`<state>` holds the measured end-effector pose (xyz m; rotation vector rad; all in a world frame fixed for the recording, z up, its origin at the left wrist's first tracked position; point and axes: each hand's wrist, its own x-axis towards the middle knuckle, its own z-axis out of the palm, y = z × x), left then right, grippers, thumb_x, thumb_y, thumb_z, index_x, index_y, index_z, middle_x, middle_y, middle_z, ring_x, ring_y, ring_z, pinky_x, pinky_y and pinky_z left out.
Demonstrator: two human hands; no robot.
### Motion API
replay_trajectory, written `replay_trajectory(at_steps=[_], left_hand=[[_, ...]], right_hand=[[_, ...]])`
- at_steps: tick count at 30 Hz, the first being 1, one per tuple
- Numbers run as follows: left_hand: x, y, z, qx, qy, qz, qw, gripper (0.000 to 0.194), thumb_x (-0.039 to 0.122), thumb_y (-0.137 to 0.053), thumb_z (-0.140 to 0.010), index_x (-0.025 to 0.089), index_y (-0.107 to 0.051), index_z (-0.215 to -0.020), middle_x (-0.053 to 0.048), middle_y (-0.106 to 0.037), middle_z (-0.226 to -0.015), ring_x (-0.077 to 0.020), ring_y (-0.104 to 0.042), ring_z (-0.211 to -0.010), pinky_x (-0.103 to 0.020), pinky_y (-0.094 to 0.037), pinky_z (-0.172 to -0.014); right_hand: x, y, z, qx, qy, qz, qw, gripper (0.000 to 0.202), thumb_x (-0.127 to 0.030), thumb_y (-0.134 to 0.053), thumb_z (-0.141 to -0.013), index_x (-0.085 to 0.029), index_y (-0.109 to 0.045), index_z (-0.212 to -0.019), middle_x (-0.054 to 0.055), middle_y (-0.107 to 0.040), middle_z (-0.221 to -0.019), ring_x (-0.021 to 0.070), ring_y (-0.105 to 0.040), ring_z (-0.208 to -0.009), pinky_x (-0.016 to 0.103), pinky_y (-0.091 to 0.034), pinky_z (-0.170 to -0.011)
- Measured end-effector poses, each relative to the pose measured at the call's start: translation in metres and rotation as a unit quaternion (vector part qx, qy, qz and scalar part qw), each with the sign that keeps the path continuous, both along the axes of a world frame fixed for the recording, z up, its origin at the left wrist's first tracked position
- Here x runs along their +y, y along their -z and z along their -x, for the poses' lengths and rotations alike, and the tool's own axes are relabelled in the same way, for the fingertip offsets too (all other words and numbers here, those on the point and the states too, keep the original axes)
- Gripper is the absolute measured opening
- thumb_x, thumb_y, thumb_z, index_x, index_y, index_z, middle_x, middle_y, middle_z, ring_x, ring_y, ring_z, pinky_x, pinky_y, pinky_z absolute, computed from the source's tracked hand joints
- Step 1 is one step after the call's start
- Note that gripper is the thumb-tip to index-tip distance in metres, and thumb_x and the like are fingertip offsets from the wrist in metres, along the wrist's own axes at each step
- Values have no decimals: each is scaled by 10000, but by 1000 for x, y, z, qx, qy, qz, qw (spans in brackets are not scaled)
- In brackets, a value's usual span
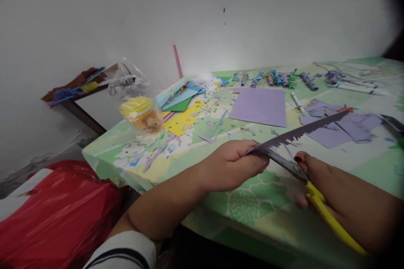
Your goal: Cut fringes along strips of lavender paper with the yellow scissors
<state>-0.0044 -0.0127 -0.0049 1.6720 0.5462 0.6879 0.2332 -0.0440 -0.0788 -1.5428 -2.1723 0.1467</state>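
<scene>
My left hand (235,164) is closed on the near end of a purple paper strip (303,131), whose lower edge is cut into a fringe. The strip slants up to the right, above the table. My right hand (311,176) grips a pair of scissors (318,201) with yellow handles. Their metal blades point left, to the strip's fringed edge close to my left fingers. A square purple sheet (259,107) lies flat beyond my hands. Under the strip's far end, several purple paper pieces (331,134), some fringed, lie in a pile.
A yellow-lidded tub (140,113) in clear plastic stands at the table's left. Near the wall are coloured sheets (186,124), white shredded strands (206,83) and several small fringed paper rolls (276,77). A white marker (297,103) lies mid-table; paper scraps are scattered around. A red plastic bag (63,214) sits lower left.
</scene>
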Motion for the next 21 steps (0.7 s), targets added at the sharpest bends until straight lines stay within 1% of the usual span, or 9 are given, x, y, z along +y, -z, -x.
replay_trajectory(at_steps=[2, 3, 7, 10, 12, 15, 17, 19, 21], left_hand=[[2, -1, 1, -7, 21, 35, 999, 300, 272, -449, -813, 180, -375, -537, 65, -320, -490, -47, -272, -448, -231, -216, -446], [3, -1, 1, -11, 34, 57, 998, 305, 290, -455, -810, 181, -373, -536, 67, -313, -485, -45, -265, -440, -233, -205, -440], [7, 0, 1, -35, 91, 150, 984, 288, 313, -486, -791, 180, -387, -554, 78, -311, -467, -40, -259, -411, -232, -178, -423], [8, 4, 1, -69, 118, 190, 972, 281, 313, -519, -784, 176, -404, -567, 85, -305, -459, -37, -253, -398, -224, -161, -410], [8, 5, 1, -93, 92, 190, 973, 276, 295, -535, -764, 175, -398, -557, 86, -308, -456, -32, -253, -392, -220, -157, -407], [6, 5, 1, -105, 20, 135, 985, 286, 278, -520, -748, 179, -373, -523, 80, -323, -449, -32, -269, -399, -223, -186, -417], [4, 3, 1, -72, -17, 84, 994, 290, 283, -496, -764, 180, -376, -522, 72, -331, -459, -39, -281, -423, -227, -212, -434], [1, 1, 1, -28, -46, 41, 998, 280, 290, -473, -787, 179, -391, -543, 64, -345, -484, -49, -293, -451, -230, -233, -451], [-1, 1, 2, -7, -69, 9, 998, 267, 287, -452, -803, 183, -390, -565, 63, -350, -505, -55, -296, -470, -232, -251, -468]], right_hand=[[-1, 0, 0, -14, -29, 28, 999, 438, -517, -481, -774, -222, -552, -1091, 149, -699, -1106, 331, -680, -966, 434, -579, -737], [-1, 0, 0, -18, -33, 37, 999, 443, -503, -485, -784, -207, -536, -1110, 162, -694, -1112, 334, -676, -974, 441, -575, -748], [1, -1, 0, -16, -41, 50, 998, 469, -520, -523, -758, -202, -528, -1102, 169, -692, -1093, 341, -684, -931, 456, -571, -739], [2, -3, 2, 3, -43, 55, 998, 415, -527, -466, -790, -231, -529, -1074, 136, -708, -1021, 326, -689, -900, 423, -575, -696], [2, -4, 2, 10, -47, 54, 997, 399, -528, -446, -794, -245, -543, -1059, 119, -714, -984, 326, -684, -908, 410, -574, -689], [2, -5, 0, 0, -69, 66, 995, 416, -539, -508, -746, -258, -565, -1047, 99, -714, -956, 327, -680, -899, 409, -576, -694], [0, -6, 1, 7, -65, 64, 996, 378, -526, -483, -772, -272, -559, -1042, 91, -700, -983, 317, -669, -919, 417, -567, -736], [-3, -7, 3, 12, -58, 55, 997, 332, -518, -454, -797, -288, -556, -1013, 87, -691, -996, 318, -654, -955, 414, -564, -737], [-4, -8, 6, 10, -59, 48, 997, 317, -521, -444, -803, -295, -550, -999, 89, -686, -989, 324, -646, -973, 407, -565, -715]])
